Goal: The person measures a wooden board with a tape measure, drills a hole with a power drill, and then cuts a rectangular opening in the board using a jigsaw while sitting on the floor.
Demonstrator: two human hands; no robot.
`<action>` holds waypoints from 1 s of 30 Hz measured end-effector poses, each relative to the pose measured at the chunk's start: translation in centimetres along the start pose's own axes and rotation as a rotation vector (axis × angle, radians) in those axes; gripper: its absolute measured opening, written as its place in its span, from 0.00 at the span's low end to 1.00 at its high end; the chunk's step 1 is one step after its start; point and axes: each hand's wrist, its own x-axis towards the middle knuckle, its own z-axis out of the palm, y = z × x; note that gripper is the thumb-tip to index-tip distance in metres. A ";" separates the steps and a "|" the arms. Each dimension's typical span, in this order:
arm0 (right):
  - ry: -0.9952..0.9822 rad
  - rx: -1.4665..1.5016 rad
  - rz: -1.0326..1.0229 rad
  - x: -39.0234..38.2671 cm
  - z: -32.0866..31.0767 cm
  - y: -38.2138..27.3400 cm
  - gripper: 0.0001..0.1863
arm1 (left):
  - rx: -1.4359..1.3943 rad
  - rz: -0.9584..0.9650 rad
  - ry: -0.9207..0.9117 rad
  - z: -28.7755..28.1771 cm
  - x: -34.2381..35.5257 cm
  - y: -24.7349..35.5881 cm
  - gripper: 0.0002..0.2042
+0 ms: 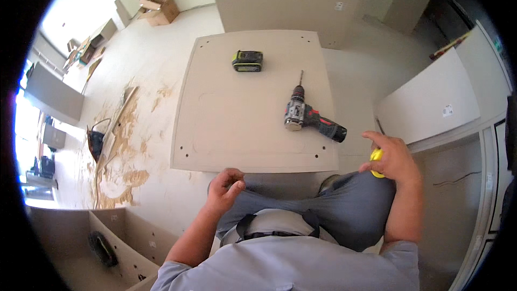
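Observation:
A pale square board (226, 113) with holes near its corners lies in front of me, carrying a black-and-lime battery pack (247, 61) and a cordless drill (309, 116) lying on its side, bit pointing away from me. My left hand (226, 186) is just at the board's near edge, over my left thigh, fingers loosely curled with nothing seen in them. Right of that board, above my right thigh, my right hand (393, 159) grips a small yellow tool (376, 163), probably a tape measure, partly hidden by the fingers.
An open cabinet box (110, 215) holding a dark coil stands lower left. Long scraps (116, 121) and sawdust lie on the left floor. Cardboard boxes (159, 11) sit by the back wall. A white panel (425, 97) and cabinet carcass (479, 205) are at my right.

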 end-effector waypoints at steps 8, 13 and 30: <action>0.178 0.157 0.452 -2.5 11.9 23.8 0.30 | 1.078 0.264 0.137 -3.5 9.6 -2.3 0.28; -0.226 0.162 0.726 -6.3 24.0 30.4 0.25 | 1.252 0.069 0.074 -4.4 10.1 -4.6 0.33; -0.206 0.105 0.530 0.3 28.5 36.2 0.24 | 1.380 -0.312 0.626 -22.4 16.2 -10.9 0.32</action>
